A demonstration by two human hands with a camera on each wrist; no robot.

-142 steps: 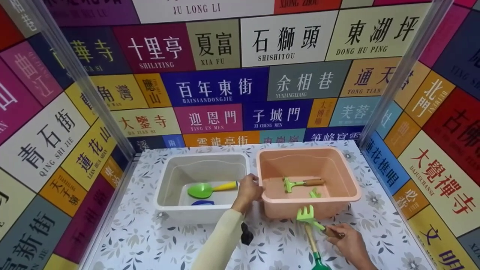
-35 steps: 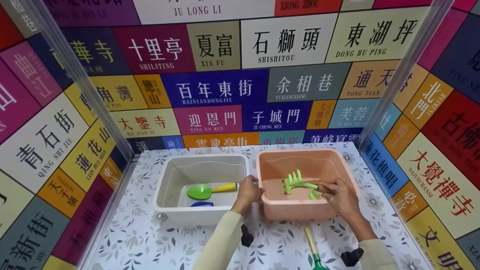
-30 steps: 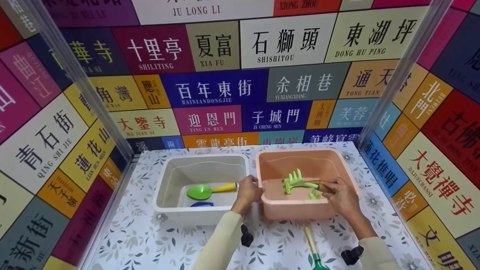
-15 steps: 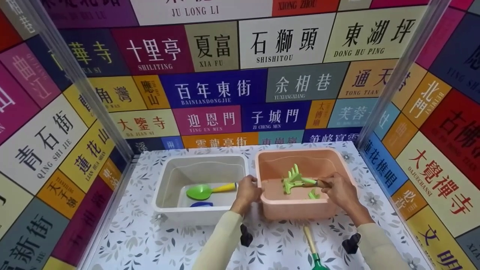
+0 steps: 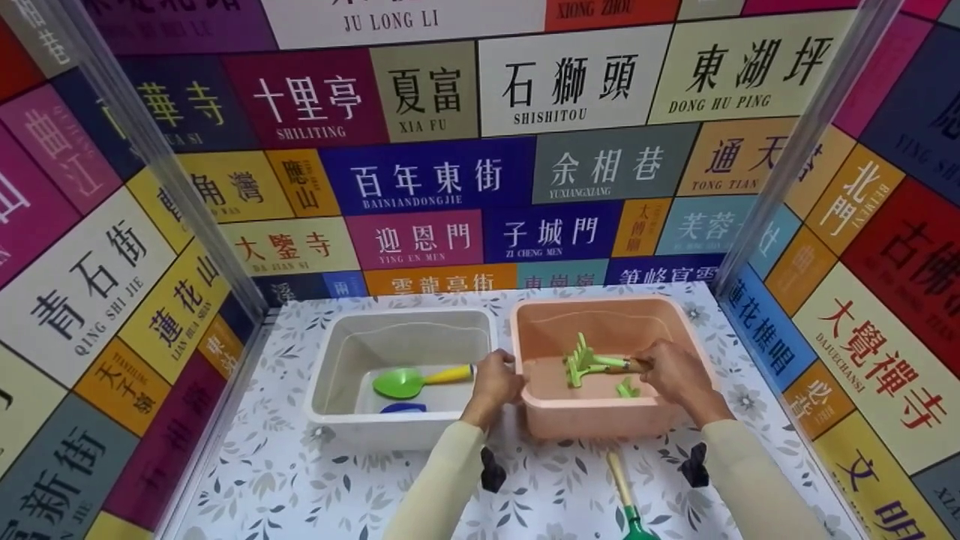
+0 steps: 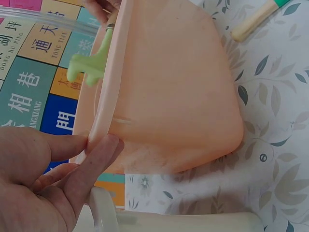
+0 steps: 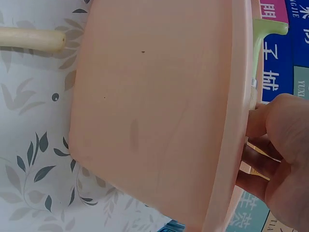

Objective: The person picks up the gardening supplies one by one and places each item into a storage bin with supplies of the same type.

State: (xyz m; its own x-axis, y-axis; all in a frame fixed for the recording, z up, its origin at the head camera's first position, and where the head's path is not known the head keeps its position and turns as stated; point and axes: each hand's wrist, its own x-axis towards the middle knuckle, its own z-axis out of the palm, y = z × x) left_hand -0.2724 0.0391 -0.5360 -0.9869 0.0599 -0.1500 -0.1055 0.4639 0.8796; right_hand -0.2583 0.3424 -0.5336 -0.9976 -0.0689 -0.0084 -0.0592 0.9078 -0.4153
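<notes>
My left hand (image 5: 496,382) pinches the near-left rim of the peach plastic bin (image 5: 585,421) between thumb and fingers, as the left wrist view shows. Inside that bin, my right hand (image 5: 676,381) grips the wooden handle of a light green hand fork (image 5: 580,349), its tines pointing up and left. The fork overlaps a second green tool (image 5: 575,375) with a brown handle lying on the bin's floor. Close to them lies a small green piece (image 5: 628,388), the rest of it hidden by the front wall. In the right wrist view, the rim partly covers the fork (image 7: 269,28).
Left of the peach bin stands a white bin (image 5: 390,432), holding a green trowel (image 5: 397,383) with a yellow handle and a partly hidden blue object (image 5: 405,409). A wooden-handled green tool (image 5: 621,484) lies on the patterned table in front. Sign-covered walls enclose the table.
My right hand has carried the hand fork from in front of the peach bin over its rim, then lower and left inside it. My left hand has stayed at the rim.
</notes>
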